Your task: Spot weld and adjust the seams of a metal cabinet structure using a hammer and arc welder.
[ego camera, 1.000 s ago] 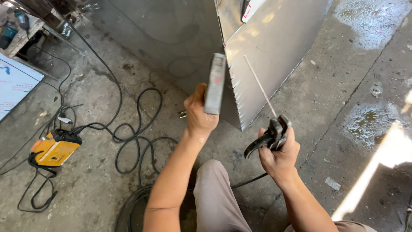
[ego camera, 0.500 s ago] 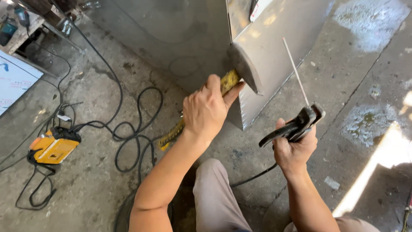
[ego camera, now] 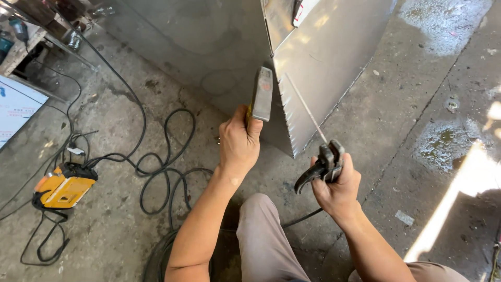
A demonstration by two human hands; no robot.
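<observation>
Down on the concrete floor (ego camera: 396, 104), the person crouches at the corner of a sheet-metal box (ego camera: 323, 78). Their left hand (ego camera: 239, 143) has its fingers wrapped tight around the yellow handle of a hammer (ego camera: 261, 95), whose grey head stands upright just beside the box's corner seam. Their right hand (ego camera: 338, 185) grips a black electrode holder (ego camera: 322, 164), fingers closed around it, with a thin welding rod (ego camera: 305, 109) slanting up across the box's near face. Left of the box, black cables (ego camera: 162, 156) loop over the floor towards a yellow welding machine (ego camera: 65, 185).
</observation>
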